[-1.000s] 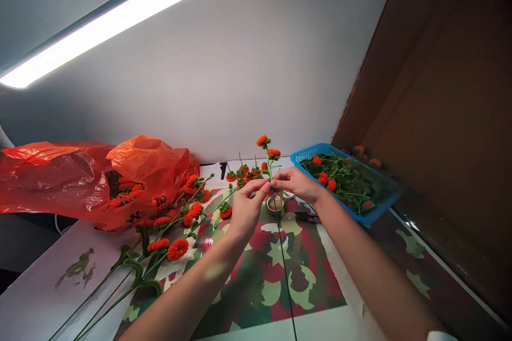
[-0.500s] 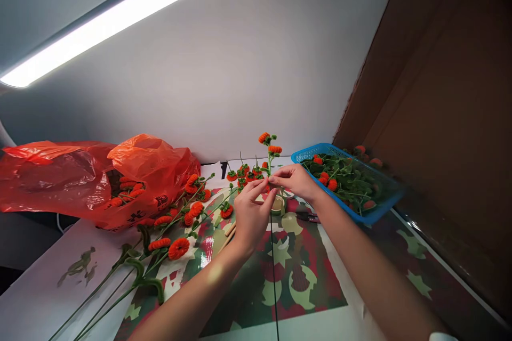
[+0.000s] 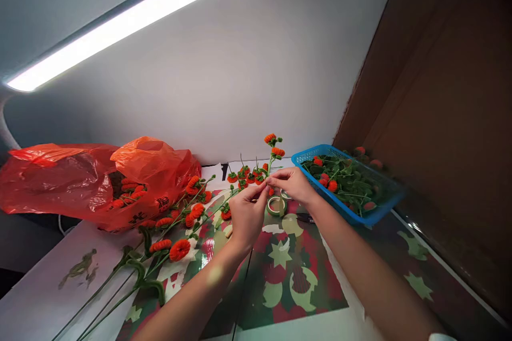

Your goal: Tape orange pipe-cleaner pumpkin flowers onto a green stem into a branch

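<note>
My left hand (image 3: 248, 212) pinches a thin, dark flower stem (image 3: 242, 298) just below its top, fingertips pressed together. My right hand (image 3: 291, 183) meets it there, its thumb and fingers closed on the same green stem. Above both hands rise orange fuzzy flower heads (image 3: 277, 152) with small green tufts. The stem runs down behind my left forearm toward the front edge. A roll of green tape (image 3: 277, 206) lies on the mat beneath my hands. Whether a strip of tape is between my fingertips is too small to see.
Finished-looking orange flower stems (image 3: 179, 249) lie left of my hands, by a red plastic bag (image 3: 80, 181) holding more. Loose flower heads (image 3: 244, 171) sit behind. A blue basket (image 3: 320, 150) of green stems stands right, near dark-handled scissors or pliers (image 3: 305, 218) on the patterned mat (image 3: 288, 309).
The stem has tilted: its flowers have shifted right and its lower end has swung left. My left hand has moved slightly left, showing more of the tape roll.
</note>
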